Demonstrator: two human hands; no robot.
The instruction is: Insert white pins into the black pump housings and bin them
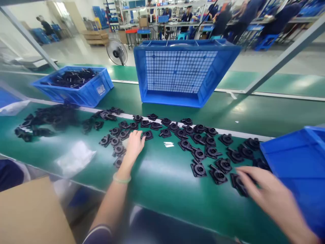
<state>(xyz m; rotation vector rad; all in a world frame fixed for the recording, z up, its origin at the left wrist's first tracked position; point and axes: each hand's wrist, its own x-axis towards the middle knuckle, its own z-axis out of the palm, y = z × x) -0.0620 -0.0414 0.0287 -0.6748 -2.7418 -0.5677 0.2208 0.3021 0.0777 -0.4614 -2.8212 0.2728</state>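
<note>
- Reaching across the green table (157,176), my left hand (134,144) lies flat at centre frame, fingers spread and holding nothing, its tips touching the black plastic parts (198,137) at the left end of the spread.
- Nearest to that open grip is one black part (147,135), just right of my fingertips and a little farther up the frame; more lie under and beside the palm toward lower left.
- My right hand (264,191) comes in from the lower right, blurred, fingers loosely open and pointing left; whether it pinches anything I cannot tell.
- Its fingertips rest on or just over a part at the near edge of the spread (238,184), so the right end of the row belongs to this hand and the left end to the other.
- The spread runs as one long band from left to right across the middle of the frame, between my two hands.
- A blue bin (302,162) sits touching my right wrist at lower right; a gridded blue crate (182,73) stands beyond the row at upper centre, and a blue tray of parts (76,83) at upper left.
- A cardboard box (27,213) fills the lower left corner.
</note>
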